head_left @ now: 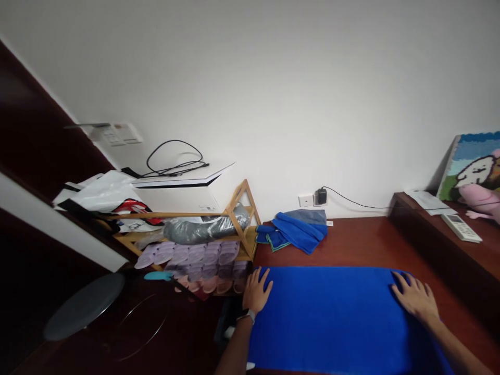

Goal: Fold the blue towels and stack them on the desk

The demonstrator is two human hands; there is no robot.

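A blue cloth point(328, 317) is spread flat over the reddish-brown table point(359, 234). My left hand point(257, 291), with a watch on its wrist, rests on the cloth's far left corner, fingers spread. On the far right corner lies my right hand point(417, 298), its fingers apart and pressing on the cloth. Neither hand grips anything. Beyond the cloth, near the wall, sits a crumpled pile of blue and grey cloths point(300, 229).
Left of the table stands a wooden rack point(248, 229) with slippers point(195, 252) and a white box point(183, 195). A round stool point(84, 307) is at lower left. A raised ledge at right holds a remote point(461, 228) and a pink toy point(480, 200).
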